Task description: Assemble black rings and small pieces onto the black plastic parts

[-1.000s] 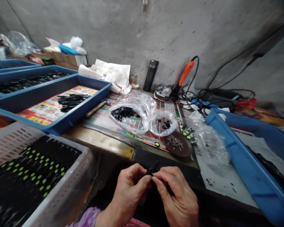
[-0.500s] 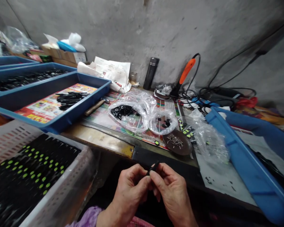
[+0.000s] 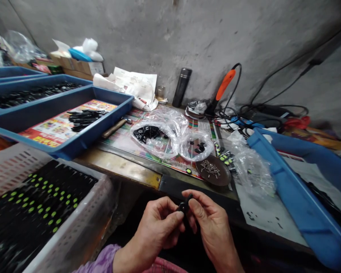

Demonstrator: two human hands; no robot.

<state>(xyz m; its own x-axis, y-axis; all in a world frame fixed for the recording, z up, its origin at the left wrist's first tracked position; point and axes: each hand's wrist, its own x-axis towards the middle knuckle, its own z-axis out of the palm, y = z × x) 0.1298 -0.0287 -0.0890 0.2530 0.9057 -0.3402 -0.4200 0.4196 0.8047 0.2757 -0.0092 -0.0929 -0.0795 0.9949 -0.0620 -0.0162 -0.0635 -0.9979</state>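
Observation:
A small black plastic part (image 3: pixel 184 205) is pinched between the fingertips of my left hand (image 3: pixel 159 227) and my right hand (image 3: pixel 210 227). Both hands hover over my lap, just in front of the bench's dark front edge (image 3: pixel 193 193). Part of the piece is hidden by my fingers. To my left stands a white slotted plastic crate (image 3: pixel 74 189), packed with rows of black strips tipped with green dots. A round brown dish (image 3: pixel 213 171) holding small pieces lies ahead of my hands.
Blue trays (image 3: pixel 74 140) with black parts stand at the left. Clear plastic bags (image 3: pixel 156 132) hold black pieces on the printed mat. A long blue tray (image 3: pixel 295 189) lies at the right. An orange-handled electric tool (image 3: pixel 224 84), tangled cables and a dark flask (image 3: pixel 181 87) stand against the concrete wall.
My hands have drawn slightly apart and turned the black part, and my right fingers have shifted up around it. The view has tipped slightly.

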